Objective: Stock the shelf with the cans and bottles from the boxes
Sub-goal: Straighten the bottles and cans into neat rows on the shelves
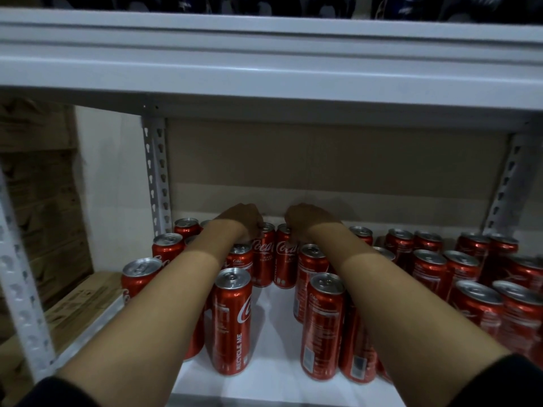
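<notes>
While both arms are reaching deep into the shelf (273, 383), I am watching the left hand (245, 220) curling over the top of one red can (263, 257) and the right hand (302, 220) doing the same on the red can beside it (284, 259). Each hand is grasping its can by the upper rim, fingers wrapped down from above. Both cans are standing upright on the white shelf board near the back, just beside each other, in the gap between the left group of cans (232, 321) and the right group (323, 324).

I am judging these as full, so fairly heavy for their slim shape, with stiff walls but smooth, slippery metal. Being tall and narrow, they are looking easy to tip, and neighbours are standing close on both sides. Gripping at the rim is giving little purchase; taking hold around the body, lower down, would be steadier when there is room. A brown cardboard panel (323, 160) is lining the back, so there is a firm stop behind them.
</notes>
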